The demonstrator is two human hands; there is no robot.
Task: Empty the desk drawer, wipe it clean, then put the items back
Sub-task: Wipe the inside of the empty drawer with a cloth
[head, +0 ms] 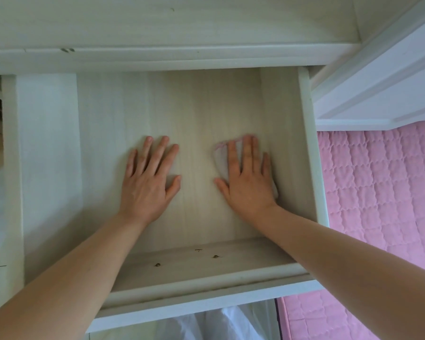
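The pale wooden drawer (312,153) is pulled out below the desk top, and its floor holds nothing but my hands and a cloth. My left hand (149,182) lies flat on the drawer floor with fingers spread. My right hand (247,180) presses flat on a small whitish cloth with a pink edge (220,155), to the right of centre. The cloth shows past my fingertips and at both sides of my palm.
The desk top (157,25) runs across the top of the view. A pink quilted bed cover (383,192) lies to the right of the drawer, under a white frame (378,82). White fabric (219,325) hangs below the drawer front.
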